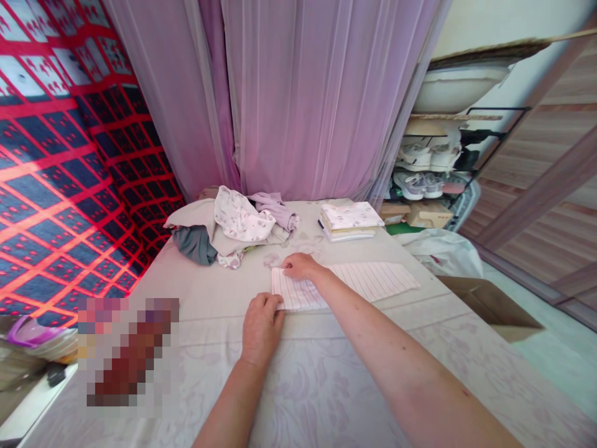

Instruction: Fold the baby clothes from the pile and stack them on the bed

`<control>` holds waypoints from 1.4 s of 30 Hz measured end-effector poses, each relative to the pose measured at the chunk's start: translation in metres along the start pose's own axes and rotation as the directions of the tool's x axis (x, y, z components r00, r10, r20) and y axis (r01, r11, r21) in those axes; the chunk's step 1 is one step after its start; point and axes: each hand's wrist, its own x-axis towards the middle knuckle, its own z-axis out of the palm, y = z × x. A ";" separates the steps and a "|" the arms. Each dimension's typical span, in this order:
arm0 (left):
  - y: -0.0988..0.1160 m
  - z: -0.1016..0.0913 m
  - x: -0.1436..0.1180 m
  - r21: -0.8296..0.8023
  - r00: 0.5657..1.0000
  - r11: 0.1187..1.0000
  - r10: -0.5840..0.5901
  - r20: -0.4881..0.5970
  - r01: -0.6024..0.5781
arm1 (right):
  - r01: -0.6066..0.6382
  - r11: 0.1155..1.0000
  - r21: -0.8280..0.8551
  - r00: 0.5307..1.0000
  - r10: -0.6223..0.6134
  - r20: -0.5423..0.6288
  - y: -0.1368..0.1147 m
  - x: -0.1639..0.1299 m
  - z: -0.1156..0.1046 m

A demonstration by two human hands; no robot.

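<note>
A white garment with thin pinkish stripes lies flat in a long narrow strip across the bed. My left hand is at the near left corner of it, fingers curled together on the edge. At the far left corner, my right hand has its fingertips pinched on the fabric, and my right forearm crosses over the strip. A neat stack of folded clothes sits beyond the garment to the right. Behind my hands to the left is a loose heap of clothes in beige, white print, lilac and dark green.
Lilac curtains hang at the far edge of the bed. A red and dark checked cloth hangs on the left. On the right stand a shoe rack, an open cardboard box and a white bag. A pixelated patch covers something reddish at left.
</note>
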 end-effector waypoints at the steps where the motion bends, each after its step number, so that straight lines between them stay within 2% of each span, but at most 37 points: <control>1: 0.000 0.000 0.000 -0.002 1.000 1.000 0.004 -0.002 -0.004 | 0.012 1.000 0.010 1.000 -0.012 -0.012 0.001 0.000 0.001; 8: -0.002 0.001 -0.001 -0.021 0.998 1.000 -0.010 -0.059 0.008 | 0.073 0.994 0.085 0.990 -0.062 -0.127 -0.005 -0.008 0.011; 14: 0.000 0.000 -0.002 0.060 0.999 0.998 -0.032 -0.037 0.035 | 0.121 0.977 0.178 0.967 -0.075 -0.243 -0.005 -0.008 0.032; 18: 0.002 -0.002 -0.001 0.085 1.000 0.996 -0.010 0.000 0.010 | 0.133 0.985 0.111 0.942 -0.090 -0.324 -0.005 -0.009 0.032; 20: 0.004 -0.003 -0.001 0.073 1.000 0.997 0.022 -0.019 -0.020 | 0.206 0.976 0.067 0.919 -0.170 -0.355 -0.007 -0.012 0.028; 22: 0.005 -0.004 -0.002 0.050 0.996 0.996 0.076 -0.040 -0.074 | 0.328 0.943 0.052 0.900 -0.295 -0.321 -0.007 -0.017 0.025; 25: 0.006 -0.003 -0.003 0.025 0.991 0.990 0.135 0.012 -0.135 | 0.428 0.903 0.020 0.893 -0.420 -0.160 -0.004 -0.024 0.030; 28: 0.007 0.000 -0.003 0.032 0.991 0.993 0.108 0.072 -0.111 | 0.390 0.920 -0.041 0.917 -0.392 -0.078 0.001 -0.029 0.041; 31: 0.009 0.002 -0.001 0.039 0.995 0.996 0.074 0.069 -0.077 | 0.354 0.933 -0.062 0.932 -0.357 -0.055 0.002 -0.027 0.046; 37: 0.011 0.001 -0.002 0.111 0.991 0.990 0.081 0.107 -0.092 | 0.320 0.947 -0.001 0.947 -0.320 -0.045 -0.001 -0.030 0.033; 39: 0.011 0.001 -0.004 0.120 0.987 0.987 0.090 0.135 -0.106 | 0.263 0.965 -0.018 0.960 -0.264 -0.093 0.003 -0.039 0.028; 42: 0.010 0.003 -0.004 0.126 0.984 0.985 0.097 0.150 -0.117 | 0.087 0.994 -0.064 0.985 -0.095 -0.140 0.013 -0.056 0.027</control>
